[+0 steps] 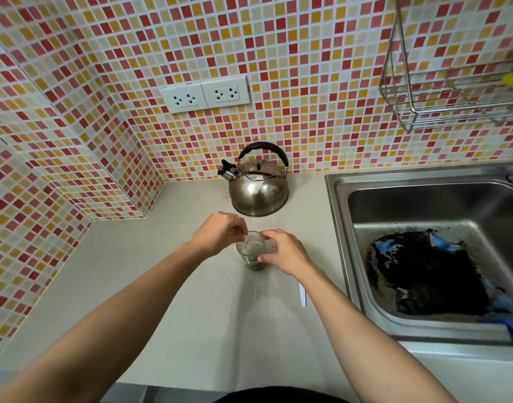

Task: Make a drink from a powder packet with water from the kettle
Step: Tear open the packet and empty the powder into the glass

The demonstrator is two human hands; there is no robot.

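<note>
A clear glass [250, 254] stands on the pale counter [168, 286] with a brown layer at its bottom. My right hand [284, 251] grips the glass's right side. My left hand [220, 232] hovers over the left rim, with its fingers pinched on what looks like a thin pale stick reaching into the glass. The steel kettle [258, 190], with its black handle and its spout pointing left, sits just behind the glass against the tiled wall. A narrow white strip [302, 293] lies on the counter to the right of my right forearm; whether it is part of the packet I cannot tell.
A steel sink [345, 228] on the right holds a dark, blackened mass with blue cloth [423, 271]. A wire rack [441, 97] hangs on the wall above it. Two wall sockets [204, 94] sit above the kettle. A tiled corner juts out at the left.
</note>
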